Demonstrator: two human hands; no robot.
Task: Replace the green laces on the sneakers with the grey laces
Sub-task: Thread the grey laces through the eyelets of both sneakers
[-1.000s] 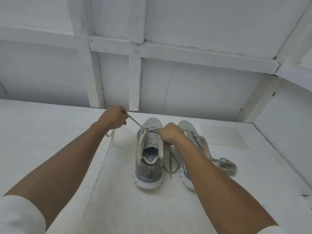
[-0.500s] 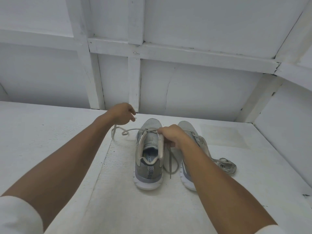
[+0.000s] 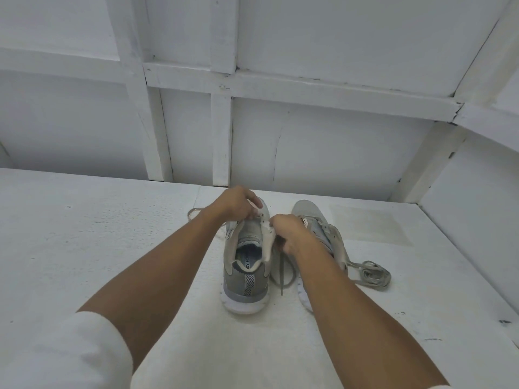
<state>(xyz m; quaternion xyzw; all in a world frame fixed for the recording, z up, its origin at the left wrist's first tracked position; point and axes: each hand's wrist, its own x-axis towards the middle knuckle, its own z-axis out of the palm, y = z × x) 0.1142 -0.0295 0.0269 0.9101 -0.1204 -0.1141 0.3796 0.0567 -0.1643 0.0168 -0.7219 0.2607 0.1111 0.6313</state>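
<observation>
Grey left sneaker (image 3: 247,265) gripped by both hands, heel nearest, with the right sneaker (image 3: 314,217) just beside it on a white surface (image 3: 112,234).
Head view: the left hand (image 3: 237,204) curls its fingers over the far end of the lacing gap, pinching the edge, and the right hand (image 3: 290,234) pinches the right eyelet strip. A dark lace (image 3: 282,273) hangs between the sneakers, a bundled lace (image 3: 373,273) lies to the right, and a pale lace (image 3: 193,213) trails left.
</observation>
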